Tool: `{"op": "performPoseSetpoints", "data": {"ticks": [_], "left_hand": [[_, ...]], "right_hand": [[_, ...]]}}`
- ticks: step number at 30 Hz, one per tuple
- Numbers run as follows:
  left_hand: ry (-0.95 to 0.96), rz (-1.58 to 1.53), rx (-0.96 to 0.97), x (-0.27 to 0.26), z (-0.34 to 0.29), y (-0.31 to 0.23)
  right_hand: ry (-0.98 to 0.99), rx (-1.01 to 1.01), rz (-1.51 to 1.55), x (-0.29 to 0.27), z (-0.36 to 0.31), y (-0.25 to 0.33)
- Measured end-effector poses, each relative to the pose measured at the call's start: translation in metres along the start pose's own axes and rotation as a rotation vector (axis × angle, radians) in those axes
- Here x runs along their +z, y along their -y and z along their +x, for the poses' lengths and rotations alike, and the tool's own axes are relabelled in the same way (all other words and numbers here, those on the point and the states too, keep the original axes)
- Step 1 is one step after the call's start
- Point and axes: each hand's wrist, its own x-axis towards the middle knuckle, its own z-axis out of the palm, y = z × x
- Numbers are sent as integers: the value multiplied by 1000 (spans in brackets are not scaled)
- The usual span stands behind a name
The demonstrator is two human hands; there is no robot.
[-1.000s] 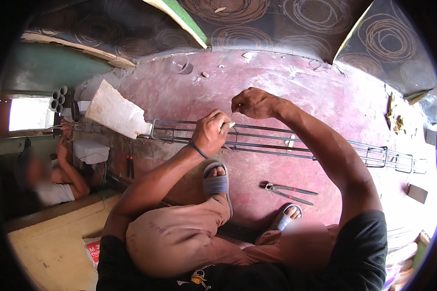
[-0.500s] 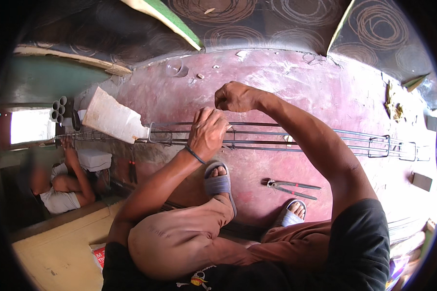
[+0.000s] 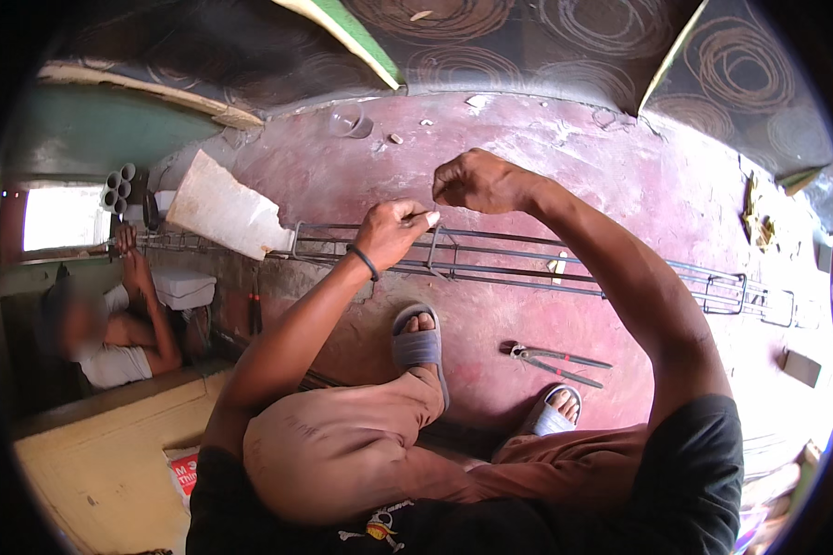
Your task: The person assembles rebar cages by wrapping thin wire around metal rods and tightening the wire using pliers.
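Reddish concrete floor (image 3: 546,176) under a long rebar cage (image 3: 528,268).

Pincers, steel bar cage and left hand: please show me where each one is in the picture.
pincers (image 3: 553,359), head view, on the crossed handles.
steel bar cage (image 3: 528,268), head view, on a long bar.
left hand (image 3: 393,231), head view, on its back.
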Motion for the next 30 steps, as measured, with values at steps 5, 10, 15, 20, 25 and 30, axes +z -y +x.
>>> {"op": "performPoseSetpoints", "data": {"ticks": [5, 10, 15, 20, 25, 30], "left_hand": [[165, -3, -132, -1, 9, 11], [308, 18, -247, -16, 14, -9], [363, -12, -259, -16, 23, 1], [349, -148, -291, -13, 22, 5], [347, -204, -354, -9, 25, 2], [326, -177, -334, -8, 21, 5]], "right_hand": [[-56, -11, -83, 10, -6, -2], [-248, -124, -316, 17, -30, 35], [-184, -96, -268, 37, -40, 26], [-185, -37, -436, 47, -46, 39], [-198, -106, -521, 55, -46, 32], [-197, -274, -626, 58, -48, 24]]}}
